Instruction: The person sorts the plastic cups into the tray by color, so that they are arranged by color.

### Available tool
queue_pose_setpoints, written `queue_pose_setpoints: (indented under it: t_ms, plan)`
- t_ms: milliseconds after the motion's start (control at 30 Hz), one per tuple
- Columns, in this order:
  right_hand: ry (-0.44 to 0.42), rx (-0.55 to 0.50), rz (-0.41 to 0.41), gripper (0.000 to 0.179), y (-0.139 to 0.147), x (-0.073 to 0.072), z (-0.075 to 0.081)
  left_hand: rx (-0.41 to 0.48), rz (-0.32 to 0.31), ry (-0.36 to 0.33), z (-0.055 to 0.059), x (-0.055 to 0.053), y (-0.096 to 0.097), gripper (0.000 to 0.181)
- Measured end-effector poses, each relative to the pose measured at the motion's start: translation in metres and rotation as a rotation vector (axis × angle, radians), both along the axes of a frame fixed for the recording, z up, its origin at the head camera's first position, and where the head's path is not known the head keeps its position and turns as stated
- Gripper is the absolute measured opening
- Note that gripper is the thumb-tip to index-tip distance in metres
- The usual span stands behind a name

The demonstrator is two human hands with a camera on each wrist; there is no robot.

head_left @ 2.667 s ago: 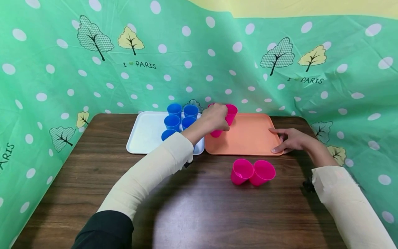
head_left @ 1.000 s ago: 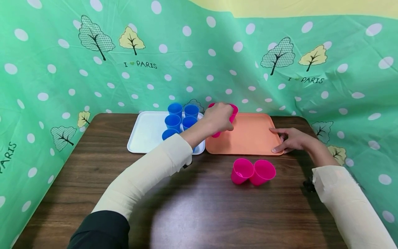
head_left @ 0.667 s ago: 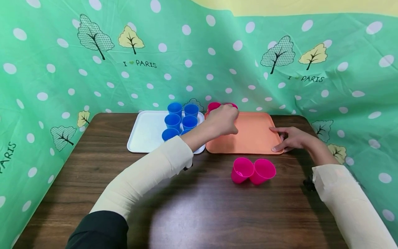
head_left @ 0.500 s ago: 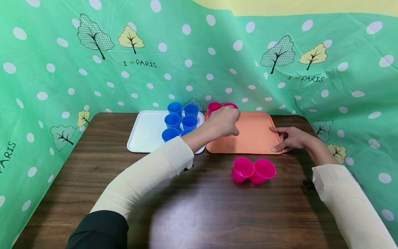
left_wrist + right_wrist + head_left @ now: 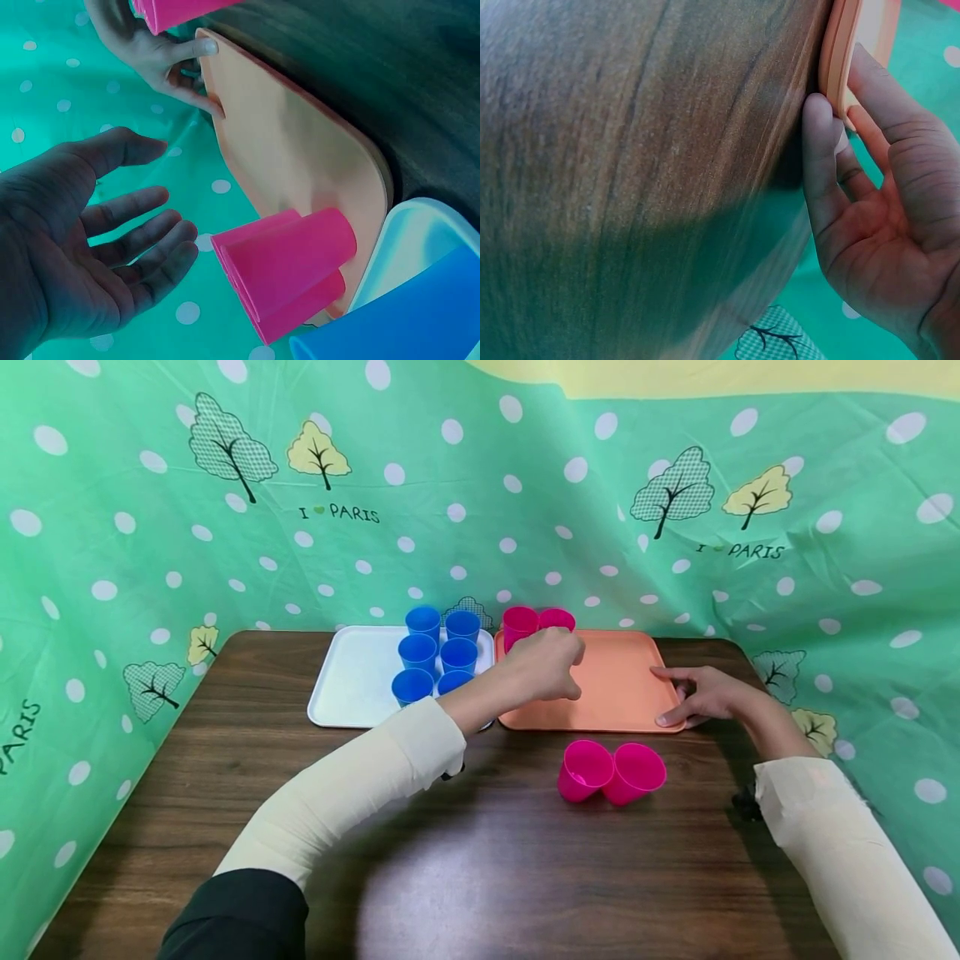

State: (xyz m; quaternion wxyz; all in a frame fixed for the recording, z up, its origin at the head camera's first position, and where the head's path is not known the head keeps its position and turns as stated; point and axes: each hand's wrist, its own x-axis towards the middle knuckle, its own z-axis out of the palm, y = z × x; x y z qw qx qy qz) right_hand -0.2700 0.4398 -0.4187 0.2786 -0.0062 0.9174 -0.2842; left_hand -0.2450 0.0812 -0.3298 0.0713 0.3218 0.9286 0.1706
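My left hand (image 5: 543,667) hovers over the orange tray (image 5: 622,693), in front of the pink cups (image 5: 520,625) standing at its back left corner. In the left wrist view its thumb and fingers are spread apart, with nothing between them. Beyond the fingertips there stands a tight group of pink cups (image 5: 292,259). My right hand (image 5: 708,695) holds the tray's right end, thumb at the front corner and index finger on the rim. The right wrist view shows that thumb (image 5: 819,124) against the tray edge (image 5: 838,60). Part of the pink group is hidden behind my left hand.
To the left, a white tray (image 5: 348,681) carries several blue cups (image 5: 417,652) in two rows. Two more pink cups (image 5: 585,770) stand side by side on the brown wooden table (image 5: 525,868), in front of the orange tray. A green dotted cloth (image 5: 420,460) hangs behind.
My left hand has come away from the pink cups and moved toward me and slightly right, baring the two back cups. The right hand has stayed at the tray's edge.
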Motion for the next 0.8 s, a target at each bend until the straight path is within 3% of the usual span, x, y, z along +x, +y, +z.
queue_pose_setpoints:
  t_ms: [267,567,800]
  plan:
    - [0.006,0.002,0.007,0.114,-0.001,0.001,0.001,-0.014,-0.038,-0.028,-0.004,0.011,0.001,0.044]
    - [0.007,0.009,0.007,0.114,0.001,0.0,0.0,-0.034,-0.107,-0.013,-0.004,0.027,0.003,0.048]
    - [0.01,0.015,0.007,0.114,0.002,-0.001,-0.001,-0.014,-0.123,-0.08,-0.01,0.032,0.005,0.057]
